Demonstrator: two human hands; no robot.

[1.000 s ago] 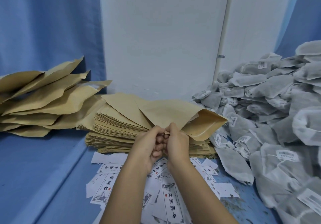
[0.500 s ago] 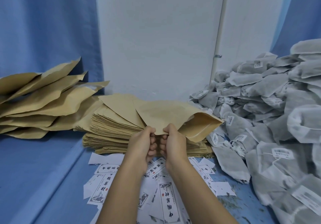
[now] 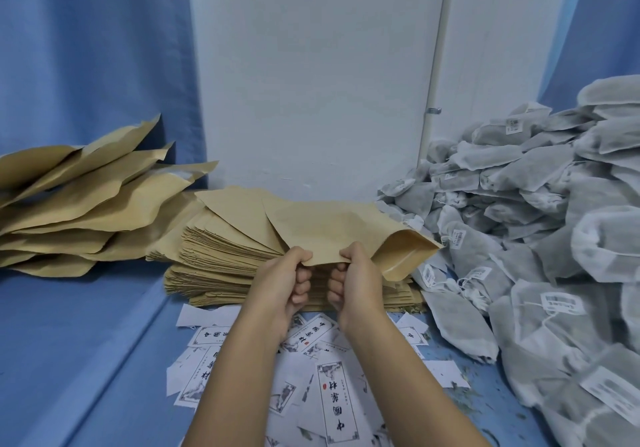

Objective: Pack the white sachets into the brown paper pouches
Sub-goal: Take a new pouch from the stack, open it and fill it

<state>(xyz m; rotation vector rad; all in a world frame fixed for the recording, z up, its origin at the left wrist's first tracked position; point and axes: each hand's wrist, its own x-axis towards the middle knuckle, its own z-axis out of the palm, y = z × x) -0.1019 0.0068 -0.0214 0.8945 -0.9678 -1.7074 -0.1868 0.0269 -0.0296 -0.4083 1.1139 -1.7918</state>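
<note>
I hold one brown paper pouch above a stack of flat pouches. My left hand pinches its near edge on the left. My right hand pinches the same edge on the right. The pouch's mouth gapes open toward the right, facing a big heap of white mesh sachets. Neither hand holds a sachet.
Bulging brown pouches lie piled at the left on the blue cloth. Printed paper labels are scattered on the table under my forearms. A white wall panel stands behind, with blue curtain either side.
My hands have moved apart along the pouch's near edge, and the pouch's mouth has spread a little wider on the right.
</note>
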